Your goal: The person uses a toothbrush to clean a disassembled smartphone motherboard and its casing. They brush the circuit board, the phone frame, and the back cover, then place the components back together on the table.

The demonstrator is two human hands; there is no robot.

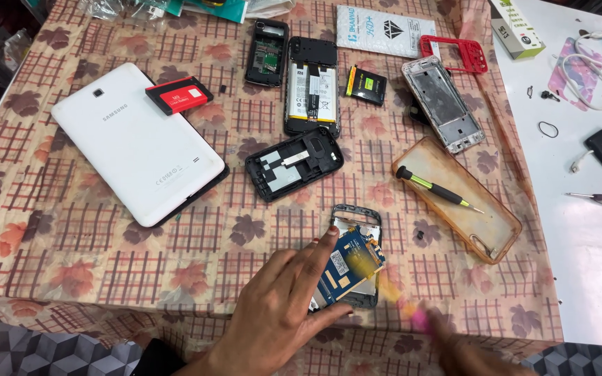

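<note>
On the table (71, 237), under its leaf-patterned checked cloth, a white tablet (134, 143) lies face down at the left with a flat red rectangular battery (179, 95) on its upper corner. Farther right sit a small black-and-yellow battery (366, 85), a white rectangular packet (384, 29) at the top edge, and a green-and-white box (515, 26).

The left hand (280, 306) rests its spread grip on the opened small phone with a blue circuit board (353, 261), index fingertip touching its upper left. The right hand (472, 348) is blurred beside it; its grip cannot be told.
</note>
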